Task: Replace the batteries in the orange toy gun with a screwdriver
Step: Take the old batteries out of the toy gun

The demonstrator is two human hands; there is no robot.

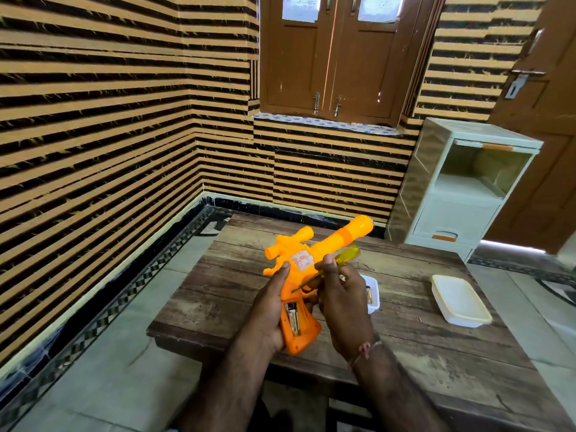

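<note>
The orange toy gun [327, 244] is held above the wooden table [218, 294], barrel pointing up and to the right. My left hand [271, 310] grips its handle, where the open battery compartment shows batteries [293, 318] inside. My right hand [343, 294] holds a screwdriver with a clear yellow handle [347, 254]; its thin shaft runs down-left to the gun's trigger area. A small white tray [374, 294] behind my right hand holds another battery [368, 295].
A closed white plastic box [458, 300] lies on the table's right side. A pale plastic drawer unit [461, 185] stands on the floor beyond the table, by a brown door. Striped walls close in at the left and back.
</note>
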